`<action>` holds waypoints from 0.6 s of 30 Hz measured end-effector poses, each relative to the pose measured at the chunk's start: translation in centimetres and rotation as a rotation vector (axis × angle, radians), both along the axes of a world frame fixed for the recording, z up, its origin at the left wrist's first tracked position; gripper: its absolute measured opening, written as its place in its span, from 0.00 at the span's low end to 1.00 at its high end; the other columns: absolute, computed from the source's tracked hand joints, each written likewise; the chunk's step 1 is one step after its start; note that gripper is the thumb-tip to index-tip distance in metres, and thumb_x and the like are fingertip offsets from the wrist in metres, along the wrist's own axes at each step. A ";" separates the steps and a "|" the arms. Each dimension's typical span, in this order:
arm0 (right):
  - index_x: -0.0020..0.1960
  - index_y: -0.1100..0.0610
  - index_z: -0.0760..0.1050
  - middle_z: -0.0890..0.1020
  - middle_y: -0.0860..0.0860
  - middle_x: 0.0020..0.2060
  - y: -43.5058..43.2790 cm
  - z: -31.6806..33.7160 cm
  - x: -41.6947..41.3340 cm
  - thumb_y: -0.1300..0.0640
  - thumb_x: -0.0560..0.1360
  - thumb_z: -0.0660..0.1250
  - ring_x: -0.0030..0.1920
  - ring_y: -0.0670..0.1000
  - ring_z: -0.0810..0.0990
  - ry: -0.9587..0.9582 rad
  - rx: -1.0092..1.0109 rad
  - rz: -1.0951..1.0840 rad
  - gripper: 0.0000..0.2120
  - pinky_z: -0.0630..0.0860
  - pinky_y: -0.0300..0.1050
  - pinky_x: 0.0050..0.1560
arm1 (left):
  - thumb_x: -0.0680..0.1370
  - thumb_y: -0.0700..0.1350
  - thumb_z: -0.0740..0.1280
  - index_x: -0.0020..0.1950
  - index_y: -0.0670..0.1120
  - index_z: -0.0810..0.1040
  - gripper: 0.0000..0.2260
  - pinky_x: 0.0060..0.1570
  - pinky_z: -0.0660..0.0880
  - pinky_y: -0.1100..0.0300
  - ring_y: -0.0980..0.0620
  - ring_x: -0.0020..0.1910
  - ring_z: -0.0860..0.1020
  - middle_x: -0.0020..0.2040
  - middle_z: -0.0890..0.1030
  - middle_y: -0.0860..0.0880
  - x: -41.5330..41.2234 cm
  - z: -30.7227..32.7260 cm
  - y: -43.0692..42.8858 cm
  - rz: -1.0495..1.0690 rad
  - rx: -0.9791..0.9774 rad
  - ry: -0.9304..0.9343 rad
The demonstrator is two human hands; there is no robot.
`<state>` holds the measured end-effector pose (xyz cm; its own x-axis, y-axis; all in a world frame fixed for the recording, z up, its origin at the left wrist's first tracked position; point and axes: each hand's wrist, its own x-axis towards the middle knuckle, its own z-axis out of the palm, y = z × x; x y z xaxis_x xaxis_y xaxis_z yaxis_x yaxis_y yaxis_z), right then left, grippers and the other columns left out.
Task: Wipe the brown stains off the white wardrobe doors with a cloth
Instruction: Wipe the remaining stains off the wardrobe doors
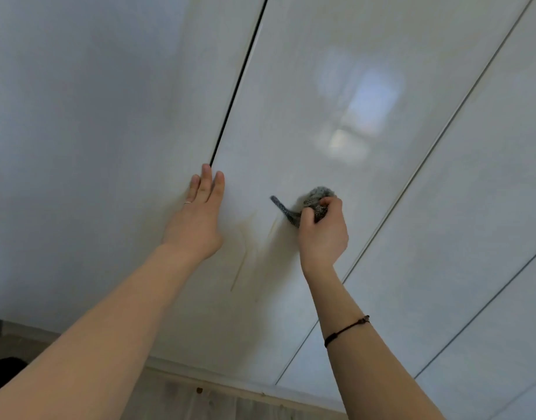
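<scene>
Floor: pale grey wood-grain boards (pixel 169 404) along the bottom edge.
Base strip: light band (pixel 175 372) just above the floor.
Light: soft, diffuse; bluish-white glare patch (pixel 366 107), upper right.
Lower left: black shape (pixel 4 372), kind unclear.

The left hand (pixel 200 213) lies flat on the wardrobe, over the gap (pixel 239 83) between the left door (pixel 109 147) and the middle door (pixel 291 101). To the right of it, the right hand (pixel 322 234) presses a bunched cloth (pixel 309 204) against the middle door. The stains (pixel 245 247) run down the middle door between the two hands and a little below them, the right door (pixel 457 207) stands beside the middle one, and the floor (pixel 200 401) lies under the doors.
</scene>
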<state>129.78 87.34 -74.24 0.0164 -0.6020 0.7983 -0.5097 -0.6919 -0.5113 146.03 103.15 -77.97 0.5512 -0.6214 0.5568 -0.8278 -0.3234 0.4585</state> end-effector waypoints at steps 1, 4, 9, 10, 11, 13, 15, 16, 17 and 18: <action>0.47 0.38 0.61 0.74 0.38 0.31 0.1 1.0 0.4 0.49 0.70 0.60 0.29 0.37 0.72 -0.108 0.025 0.008 0.10 0.62 0.38 0.29 | 0.72 0.30 0.59 0.81 0.51 0.35 0.47 0.73 0.63 0.56 0.49 0.80 0.39 0.79 0.30 0.51 0.0 -0.1 0.0 0.000 0.000 -0.001; 0.49 0.40 0.64 0.74 0.38 0.33 1.7 -0.2 2.0 0.50 0.70 0.62 0.31 0.39 0.72 -0.057 0.025 0.065 0.11 0.65 0.41 0.32 | 0.72 0.31 0.61 0.81 0.51 0.35 0.47 0.72 0.64 0.56 0.48 0.81 0.39 0.79 0.30 0.51 -0.1 0.0 0.1 0.012 0.013 -0.008; 0.49 0.50 0.71 0.80 0.46 0.38 3.1 -9.8 1.5 0.51 0.70 0.72 0.34 0.52 0.79 0.584 -0.190 0.186 0.12 0.65 0.41 0.29 | 0.72 0.31 0.58 0.81 0.50 0.35 0.46 0.74 0.62 0.55 0.48 0.80 0.39 0.79 0.30 0.51 -0.3 0.3 0.4 0.012 0.019 -0.007; 0.48 0.50 0.72 0.79 0.46 0.38 2.8 -10.2 1.0 0.51 0.70 0.71 0.33 0.52 0.79 0.633 -0.231 0.204 0.11 0.67 0.41 0.27 | 0.72 0.30 0.58 0.81 0.51 0.35 0.46 0.73 0.63 0.56 0.49 0.80 0.39 0.79 0.30 0.51 -0.3 0.2 0.5 0.011 0.015 -0.003; 0.47 0.49 0.72 0.79 0.45 0.37 2.6 -9.4 0.9 0.50 0.70 0.71 0.33 0.50 0.78 0.618 -0.238 0.188 0.10 0.67 0.41 0.27 | 0.72 0.30 0.58 0.81 0.50 0.35 0.46 0.74 0.63 0.56 0.49 0.80 0.39 0.79 0.30 0.51 -0.3 0.2 0.5 0.011 0.011 -0.003; 0.47 0.46 0.70 0.77 0.42 0.34 1.8 -6.0 1.5 0.48 0.70 0.67 0.30 0.46 0.74 0.375 -0.149 0.100 0.09 0.66 0.40 0.30 | 0.72 0.30 0.58 0.82 0.50 0.36 0.46 0.74 0.62 0.56 0.48 0.81 0.39 0.80 0.31 0.50 -0.1 0.2 0.5 0.003 0.006 -0.002; 0.47 0.41 0.65 0.76 0.40 0.31 1.2 -1.7 2.0 0.47 0.69 0.62 0.28 0.41 0.72 -0.011 0.001 0.063 0.08 0.65 0.41 0.32 | 0.72 0.30 0.59 0.81 0.51 0.35 0.46 0.73 0.63 0.57 0.49 0.80 0.39 0.79 0.30 0.52 -0.1 0.3 0.5 -0.005 0.012 0.014; 0.47 0.39 0.63 0.76 0.41 0.30 1.1 -0.3 2.3 0.47 0.69 0.60 0.29 0.40 0.73 -0.153 0.056 0.066 0.08 0.66 0.41 0.34 | 0.72 0.30 0.59 0.81 0.52 0.34 0.47 0.72 0.64 0.58 0.50 0.80 0.38 0.79 0.29 0.53 -0.1 0.3 0.6 -0.009 0.012 0.021; 0.47 0.39 0.62 0.76 0.42 0.30 1.1 0.4 2.7 0.48 0.69 0.58 0.30 0.40 0.74 -0.228 0.087 0.079 0.08 0.66 0.42 0.34 | 0.72 0.30 0.59 0.81 0.52 0.34 0.47 0.70 0.65 0.59 0.51 0.80 0.38 0.78 0.28 0.54 0.0 0.4 0.7 -0.019 0.013 0.028; 0.47 0.39 0.62 0.76 0.42 0.30 1.6 0.3 3.2 0.48 0.69 0.58 0.31 0.40 0.75 -0.239 0.093 0.097 0.08 0.66 0.42 0.34 | 0.71 0.30 0.59 0.81 0.53 0.34 0.48 0.69 0.66 0.59 0.52 0.80 0.38 0.78 0.28 0.55 0.1 0.4 0.7 -0.036 0.012 0.038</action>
